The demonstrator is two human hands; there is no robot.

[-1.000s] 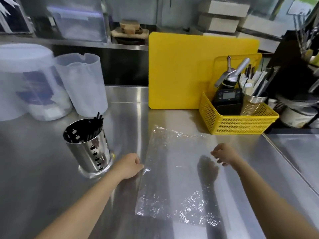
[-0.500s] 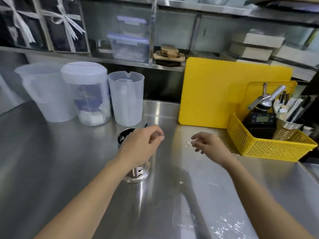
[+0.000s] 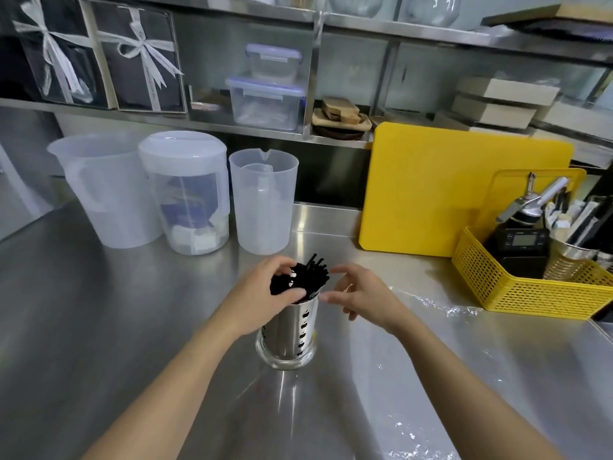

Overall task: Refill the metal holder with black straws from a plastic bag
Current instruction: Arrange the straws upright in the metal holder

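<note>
Left hand (image 3: 265, 290) grips black straws (image 3: 298, 280) over metal holder (image 3: 288, 330) rim; right hand (image 3: 361, 295) open beside.

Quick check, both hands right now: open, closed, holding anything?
Left hand: closed around the tops of the black straws in the holder.
Right hand: open, fingers spread, holding nothing, beside the holder.

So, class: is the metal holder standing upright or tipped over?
Upright. The metal holder stands on its round base on the counter, black straws sticking out the top.
</note>
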